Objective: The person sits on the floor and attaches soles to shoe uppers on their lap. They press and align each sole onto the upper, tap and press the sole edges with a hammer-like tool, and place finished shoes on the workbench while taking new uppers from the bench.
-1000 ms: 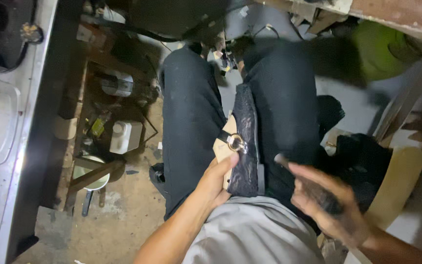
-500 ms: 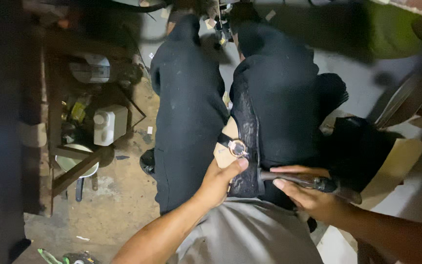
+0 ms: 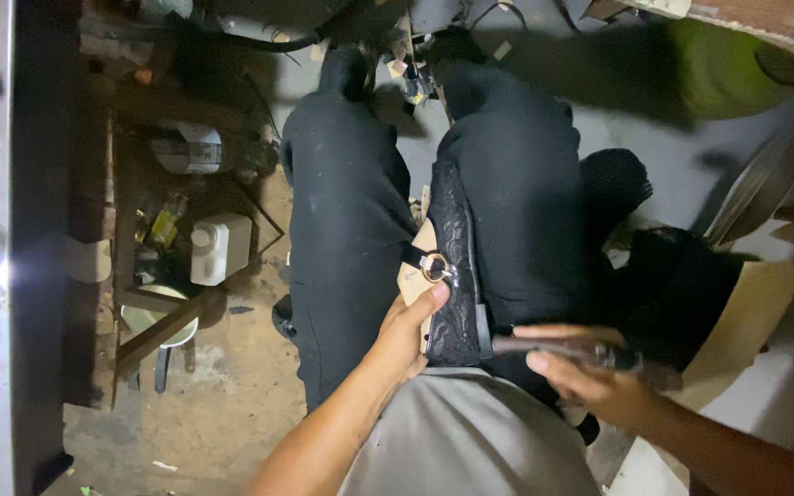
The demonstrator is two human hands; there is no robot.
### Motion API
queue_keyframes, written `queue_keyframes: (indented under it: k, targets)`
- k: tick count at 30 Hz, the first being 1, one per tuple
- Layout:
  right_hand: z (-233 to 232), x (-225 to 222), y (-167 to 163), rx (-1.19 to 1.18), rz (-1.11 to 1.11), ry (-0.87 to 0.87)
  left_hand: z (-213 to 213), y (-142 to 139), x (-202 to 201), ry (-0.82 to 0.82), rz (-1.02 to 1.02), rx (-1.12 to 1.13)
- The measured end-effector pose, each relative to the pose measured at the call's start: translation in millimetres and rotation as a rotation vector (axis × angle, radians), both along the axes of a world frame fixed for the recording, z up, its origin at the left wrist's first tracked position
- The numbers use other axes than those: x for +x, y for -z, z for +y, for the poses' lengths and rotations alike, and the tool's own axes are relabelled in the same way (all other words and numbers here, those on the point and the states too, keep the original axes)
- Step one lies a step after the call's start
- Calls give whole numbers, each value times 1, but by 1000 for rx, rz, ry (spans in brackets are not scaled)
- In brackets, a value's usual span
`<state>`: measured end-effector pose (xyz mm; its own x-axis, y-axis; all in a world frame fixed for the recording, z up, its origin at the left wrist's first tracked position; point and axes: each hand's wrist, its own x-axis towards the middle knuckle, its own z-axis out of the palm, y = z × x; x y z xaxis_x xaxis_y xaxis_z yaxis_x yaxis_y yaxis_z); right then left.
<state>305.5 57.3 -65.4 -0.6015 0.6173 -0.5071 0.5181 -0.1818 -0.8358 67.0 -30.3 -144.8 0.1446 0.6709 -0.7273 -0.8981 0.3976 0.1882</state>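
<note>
I look down at my lap, legs in black trousers. A black textured shoe upper point(image 3: 454, 266) with a tan lining and a round metal buckle point(image 3: 435, 267) lies between my thighs. My left hand point(image 3: 408, 332) grips its near end, thumb just under the buckle. My right hand point(image 3: 590, 381) is closed on a dark slim tool point(image 3: 553, 347) that lies across my right thigh, its tip pointing at the upper's near end.
A wooden rack point(image 3: 153, 321) at the left holds a white plastic jug point(image 3: 218, 248), a tape roll point(image 3: 186, 147) and a bowl point(image 3: 153, 323). Black material on tan board point(image 3: 746, 321) lies at the right. Scraps litter the floor by my feet point(image 3: 406, 64).
My right hand swung down from a blurred raised position and now rests on my thigh with the tool near the upper. My left hand stayed on the upper.
</note>
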Motion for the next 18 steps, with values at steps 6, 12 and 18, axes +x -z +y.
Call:
queue_keyframes:
  k: [6,12,18]
  targets:
    - [-36,-3,10,91,-112,26,0,10,4,-56,0,-31]
    - [-9,-14,9,38,-272,-84,13,7,6,-51,97,49]
    - [-6,10,10,-341,-256,165,3,-8,0,-2,73,132]
